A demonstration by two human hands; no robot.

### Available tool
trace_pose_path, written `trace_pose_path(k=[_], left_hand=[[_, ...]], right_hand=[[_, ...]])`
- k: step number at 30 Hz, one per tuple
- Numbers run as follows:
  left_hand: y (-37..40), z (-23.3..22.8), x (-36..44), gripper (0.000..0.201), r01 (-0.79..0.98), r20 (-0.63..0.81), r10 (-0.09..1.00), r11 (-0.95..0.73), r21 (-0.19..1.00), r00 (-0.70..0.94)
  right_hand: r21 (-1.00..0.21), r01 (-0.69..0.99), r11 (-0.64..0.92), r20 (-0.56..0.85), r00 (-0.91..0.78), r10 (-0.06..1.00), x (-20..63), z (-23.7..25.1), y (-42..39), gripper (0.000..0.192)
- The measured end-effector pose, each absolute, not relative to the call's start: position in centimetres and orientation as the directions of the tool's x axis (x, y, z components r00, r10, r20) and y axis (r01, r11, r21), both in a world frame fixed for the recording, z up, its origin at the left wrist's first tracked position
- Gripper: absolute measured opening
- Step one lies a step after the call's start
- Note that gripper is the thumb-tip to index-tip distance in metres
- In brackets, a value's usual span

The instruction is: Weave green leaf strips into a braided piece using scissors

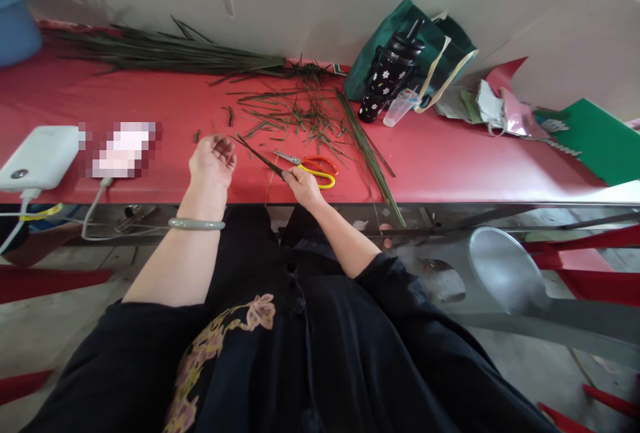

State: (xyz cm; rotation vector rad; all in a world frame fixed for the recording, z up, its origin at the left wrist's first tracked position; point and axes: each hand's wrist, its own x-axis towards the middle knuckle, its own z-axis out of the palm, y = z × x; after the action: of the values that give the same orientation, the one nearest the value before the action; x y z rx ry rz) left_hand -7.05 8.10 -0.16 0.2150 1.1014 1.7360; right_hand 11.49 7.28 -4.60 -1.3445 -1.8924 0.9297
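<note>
My right hand (303, 184) is closed on the lower end of a thin dark green leaf strip (263, 157), which slants up to the left. Its far tip ends close to the fingers of my left hand (213, 156). That hand is turned palm up, fingers loosely curled and apart, with nothing visible in it. Scissors (315, 168) with one red and one yellow handle loop lie just beyond my right hand. Cut leaf scraps (313, 116) are scattered behind them, and a few long green strips (367, 156) lie to the right, overhanging the table edge.
A long bundle of leaves (175, 51) lies along the wall on the red table (450, 173). At left are a white power bank (43, 156) and a blurred-out phone (123, 151). A black flowered tumbler (387, 76), clear plastic cup (400, 107) and green bag (383, 36) stand right.
</note>
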Motion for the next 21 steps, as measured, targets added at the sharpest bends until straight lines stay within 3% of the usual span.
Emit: trace_pose_path(k=[2,6,8,16,21], left_hand=[[7.4,-0.8,-5.9,0.021,-0.592,-0.320,0.801,-0.052,0.804,-0.505],[5.6,-2.6,-2.2,0.026,-0.354,-0.216,0.957,0.139,0.925,-0.191],[5.2,-3.2,-0.9,0.025,-0.279,-0.178,0.976,0.137,0.950,-0.129],[5.5,-2.6,-1.2,0.018,-0.247,-0.170,0.982,0.145,0.958,-0.084],[5.8,-2.2,-1.7,0.019,-0.337,-0.241,0.965,0.195,0.921,-0.101]], right_hand=[[-0.852,0.481,0.205,0.085,-0.260,0.962,11.5,-4.6,7.4,0.030],[-0.870,0.451,0.198,0.091,-0.248,0.964,11.6,-4.6,7.4,0.031],[-0.875,0.429,0.225,0.118,-0.263,0.958,11.6,-4.6,7.3,0.031],[-0.927,0.298,0.227,0.125,-0.327,0.937,11.9,-4.8,7.4,0.031],[-0.920,0.292,0.263,0.142,-0.375,0.916,12.0,-4.6,7.6,0.027]])
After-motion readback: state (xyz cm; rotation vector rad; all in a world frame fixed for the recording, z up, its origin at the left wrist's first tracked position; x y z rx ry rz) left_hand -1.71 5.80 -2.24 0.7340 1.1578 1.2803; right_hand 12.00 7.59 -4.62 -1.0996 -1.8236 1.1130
